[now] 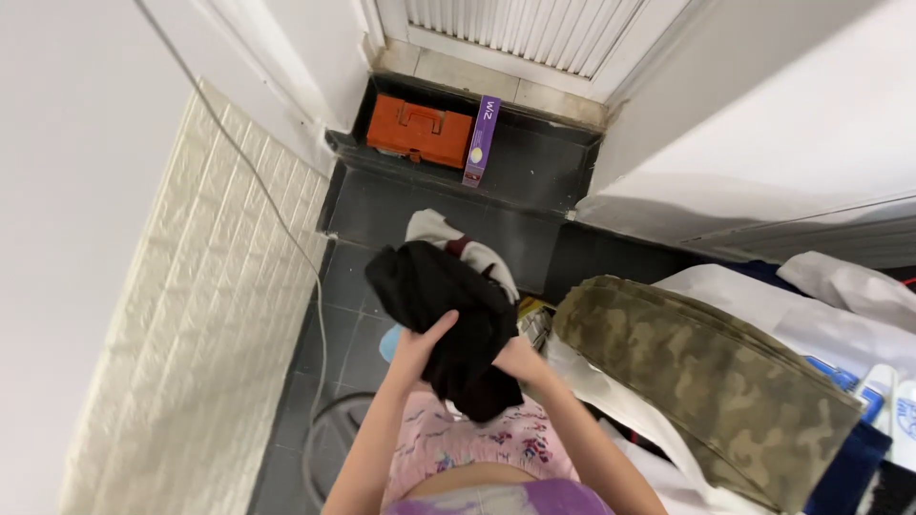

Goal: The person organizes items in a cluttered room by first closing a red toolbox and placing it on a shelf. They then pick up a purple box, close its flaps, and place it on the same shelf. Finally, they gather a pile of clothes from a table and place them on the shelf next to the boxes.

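A black garment [444, 310] hangs bunched in both hands, held up in front of the person's body above the dark tiled floor [420, 205]. The left hand [418, 351] has its grip closed on the cloth's lower left side, thumb lying across the fabric; the right hand [520, 360] has its grip closed on the lower right side, its fingers mostly buried in the folds. A fold of the cloth droops between the two grips.

Just behind the garment, past the grips, a white piece of clothing [448, 238] with a dark red edge peeks out — how it is held I cannot tell. Right of the right grip lies a folded camouflage cloth [706, 372] on a pile of white fabric [763, 305], with blue and white items at its far right. Farther beyond the grips, against the doorstep, sit an orange toolbox [420, 131] and, just beside it, a narrow purple box [481, 140]. Left of the left grip a thin cable [277, 215] runs down a cream brick-patterned wall panel [205, 315] — it ends in a loop on the floor.
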